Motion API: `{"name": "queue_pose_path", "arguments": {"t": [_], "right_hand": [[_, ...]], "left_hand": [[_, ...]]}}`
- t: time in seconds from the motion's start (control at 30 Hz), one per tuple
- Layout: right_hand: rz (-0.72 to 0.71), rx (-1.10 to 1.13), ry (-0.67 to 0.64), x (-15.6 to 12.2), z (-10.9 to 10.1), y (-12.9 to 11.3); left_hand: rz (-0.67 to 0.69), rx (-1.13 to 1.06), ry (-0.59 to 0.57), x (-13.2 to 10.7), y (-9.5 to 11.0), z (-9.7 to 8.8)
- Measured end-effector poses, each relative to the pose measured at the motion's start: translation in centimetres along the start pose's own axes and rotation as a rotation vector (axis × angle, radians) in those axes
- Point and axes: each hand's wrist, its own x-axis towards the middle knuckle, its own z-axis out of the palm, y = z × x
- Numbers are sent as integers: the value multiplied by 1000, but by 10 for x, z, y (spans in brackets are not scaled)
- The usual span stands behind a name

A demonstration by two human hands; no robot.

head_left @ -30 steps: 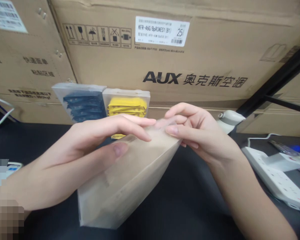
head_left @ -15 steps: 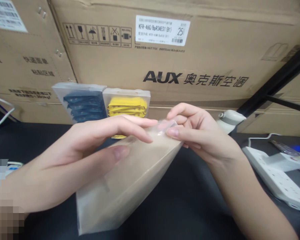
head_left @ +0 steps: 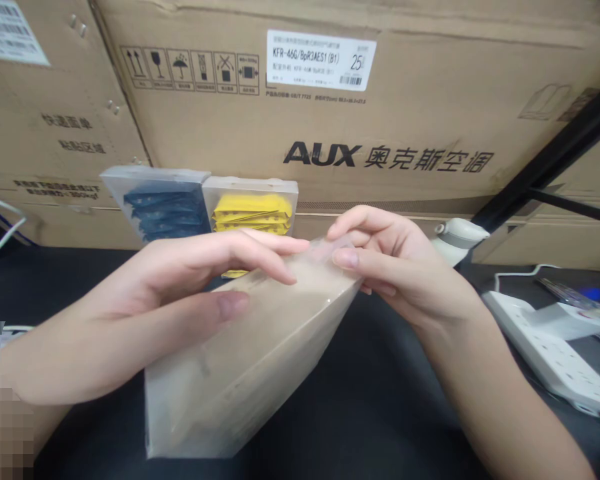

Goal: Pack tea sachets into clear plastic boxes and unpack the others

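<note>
The person's right hand [head_left: 390,260] is pinching the upper right corner of a frosted plastic box [head_left: 230,373], its thumb pressing on the near face and its other fingers curling behind. The left hand [head_left: 180,280] is lying along the upper left, thumb and index finger spreading wide over the smooth face; whether its hidden fingers are gripping, I cannot tell. The flat, straight-edged box, dull beige showing through, is slanting between both hands over a black tabletop [head_left: 380,413]. Behind, one translucent case [head_left: 155,175] is holding creased blue packets [head_left: 167,210]; its neighbour is holding yellow packets [head_left: 253,210].
</note>
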Motion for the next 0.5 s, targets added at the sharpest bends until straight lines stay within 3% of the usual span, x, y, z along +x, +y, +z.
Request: {"name": "queue_pose_path", "arguments": {"t": [0.1,0.5], "right_hand": [[-15,-8,-7,0,0,0],[-62,-16,-53,1,-4,1]], "left_hand": [[-13,75,-85,0,-2,-4],[-67,125,-40,0,7,2]]}}
